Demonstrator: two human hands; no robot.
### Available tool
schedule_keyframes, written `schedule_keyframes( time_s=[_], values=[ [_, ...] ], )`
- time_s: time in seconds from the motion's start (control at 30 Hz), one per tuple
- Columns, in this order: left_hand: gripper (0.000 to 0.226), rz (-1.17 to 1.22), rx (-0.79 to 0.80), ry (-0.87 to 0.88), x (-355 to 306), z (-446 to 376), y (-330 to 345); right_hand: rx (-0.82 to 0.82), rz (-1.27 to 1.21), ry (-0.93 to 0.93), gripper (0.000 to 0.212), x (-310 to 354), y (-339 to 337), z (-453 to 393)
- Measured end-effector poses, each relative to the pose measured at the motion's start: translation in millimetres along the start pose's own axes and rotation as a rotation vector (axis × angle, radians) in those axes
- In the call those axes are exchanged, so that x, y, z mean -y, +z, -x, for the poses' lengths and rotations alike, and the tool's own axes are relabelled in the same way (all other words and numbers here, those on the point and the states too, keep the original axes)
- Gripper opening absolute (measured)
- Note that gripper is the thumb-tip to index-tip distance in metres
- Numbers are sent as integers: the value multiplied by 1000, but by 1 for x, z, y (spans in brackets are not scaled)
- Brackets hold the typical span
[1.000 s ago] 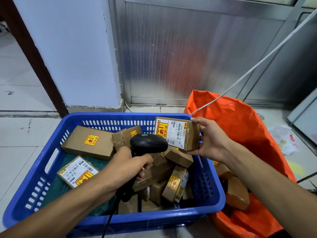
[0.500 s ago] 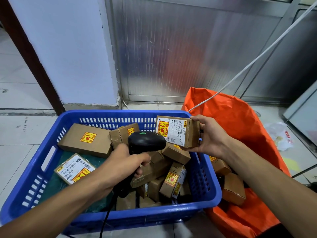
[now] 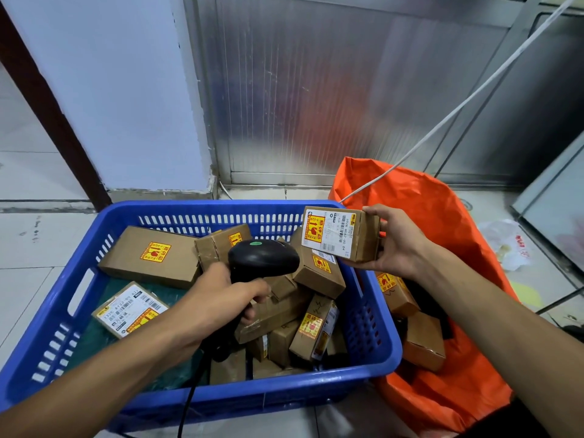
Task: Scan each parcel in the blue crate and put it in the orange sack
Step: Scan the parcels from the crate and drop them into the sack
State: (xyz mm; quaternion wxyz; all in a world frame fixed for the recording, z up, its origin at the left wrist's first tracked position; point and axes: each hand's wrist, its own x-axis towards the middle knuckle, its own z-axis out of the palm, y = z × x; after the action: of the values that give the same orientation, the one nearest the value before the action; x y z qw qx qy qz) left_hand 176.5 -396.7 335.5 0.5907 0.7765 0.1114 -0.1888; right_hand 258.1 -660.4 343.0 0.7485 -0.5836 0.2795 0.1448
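1. A small brown cardboard parcel [image 3: 343, 234] with a white label is gripped by the right hand [image 3: 398, 245] above the right rim of the blue plastic crate [image 3: 221, 396], beside the orange plastic sack [image 3: 442, 216].
2. The left hand [image 3: 218, 298] is clamped around a black handheld scanner [image 3: 264, 257], which points at the label.
3. More cardboard boxes [image 3: 151, 256] lie inside the crate.

Matt cardboard parcels [image 3: 151, 256] – glossy blue plastic crate [image 3: 259, 395].
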Motion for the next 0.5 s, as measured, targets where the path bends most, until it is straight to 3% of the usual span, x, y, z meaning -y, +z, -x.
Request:
schedule_keyframes(
  time_s=[0.27,0.5],
  values=[
    [21,-11,-8,-12,-2,3,0,-72,-29,-19,18,13,-22,-4],
    [17,-7,-15,-3,-2,3,1,-161,-84,-14,17,17,-42,-13]
  ],
)
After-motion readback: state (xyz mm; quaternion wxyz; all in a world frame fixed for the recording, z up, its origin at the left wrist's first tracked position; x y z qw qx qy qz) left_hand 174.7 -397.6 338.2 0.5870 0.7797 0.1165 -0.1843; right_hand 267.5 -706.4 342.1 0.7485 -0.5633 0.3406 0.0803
